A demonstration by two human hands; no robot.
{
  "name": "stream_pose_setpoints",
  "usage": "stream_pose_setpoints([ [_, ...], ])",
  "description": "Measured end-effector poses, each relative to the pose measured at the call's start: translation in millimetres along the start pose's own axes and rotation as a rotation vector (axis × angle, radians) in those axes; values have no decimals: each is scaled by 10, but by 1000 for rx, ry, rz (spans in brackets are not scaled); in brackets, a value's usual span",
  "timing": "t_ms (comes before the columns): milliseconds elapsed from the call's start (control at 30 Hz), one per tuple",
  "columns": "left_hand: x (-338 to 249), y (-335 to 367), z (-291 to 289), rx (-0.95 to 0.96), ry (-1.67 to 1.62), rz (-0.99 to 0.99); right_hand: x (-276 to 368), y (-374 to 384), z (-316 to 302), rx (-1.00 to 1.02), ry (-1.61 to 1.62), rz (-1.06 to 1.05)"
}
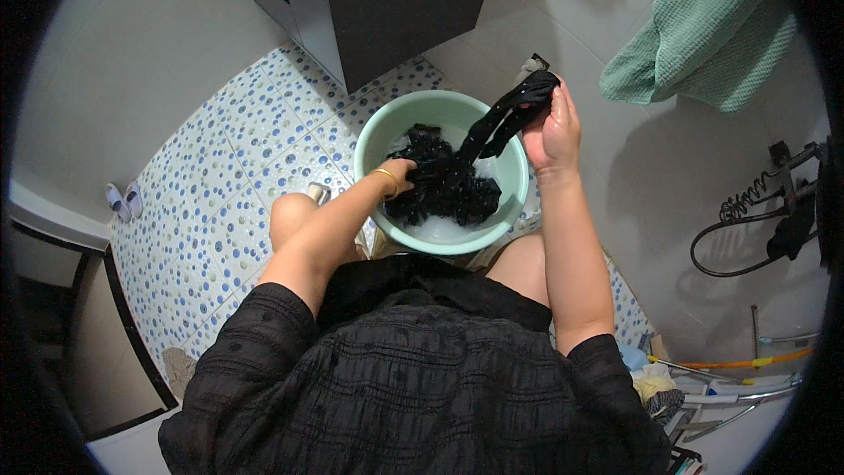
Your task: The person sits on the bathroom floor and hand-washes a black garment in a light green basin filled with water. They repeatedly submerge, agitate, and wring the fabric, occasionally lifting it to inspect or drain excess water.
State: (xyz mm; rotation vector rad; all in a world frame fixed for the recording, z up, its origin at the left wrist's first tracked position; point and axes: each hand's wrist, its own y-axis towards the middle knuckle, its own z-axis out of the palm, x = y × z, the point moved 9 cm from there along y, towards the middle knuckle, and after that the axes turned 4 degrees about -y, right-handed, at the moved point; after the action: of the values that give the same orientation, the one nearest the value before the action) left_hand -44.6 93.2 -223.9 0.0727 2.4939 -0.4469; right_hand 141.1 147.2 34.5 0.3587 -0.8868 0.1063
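A wet black garment lies bunched in a pale green basin with cloudy, sudsy water. My left hand, with a gold bangle at its wrist, is closed on the bunched cloth at the basin's left side; its fingertips are partly hidden. At the right rim, my right hand holds up a stretch of the same black cloth, pinched between thumb and fingers. That lifted part slants from the hand down into the heap, and white specks of foam dot it.
The basin stands between my knees on a blue-dotted tile floor. Ahead is a dark cabinet. A green towel hangs at the right, above a coiled black hose. Slippers lie far left; metal racks stand lower right.
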Motion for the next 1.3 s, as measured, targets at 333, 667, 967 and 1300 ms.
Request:
stream_pose_setpoints([
  [333,-852,-216,-1140,-291,-632,357,-1146,-463,-1120,134,-1423,249],
  [667,-1577,-620,-1540,-175,-244,529,-572,-413,141,212,-387,55],
  [967,-557,-197,-236,-127,-461,252,37,-164,366,169,56,138],
  [1300,-931,-450,-1018,-359,-803,395,-176,-255,-436,171,-385,248],
])
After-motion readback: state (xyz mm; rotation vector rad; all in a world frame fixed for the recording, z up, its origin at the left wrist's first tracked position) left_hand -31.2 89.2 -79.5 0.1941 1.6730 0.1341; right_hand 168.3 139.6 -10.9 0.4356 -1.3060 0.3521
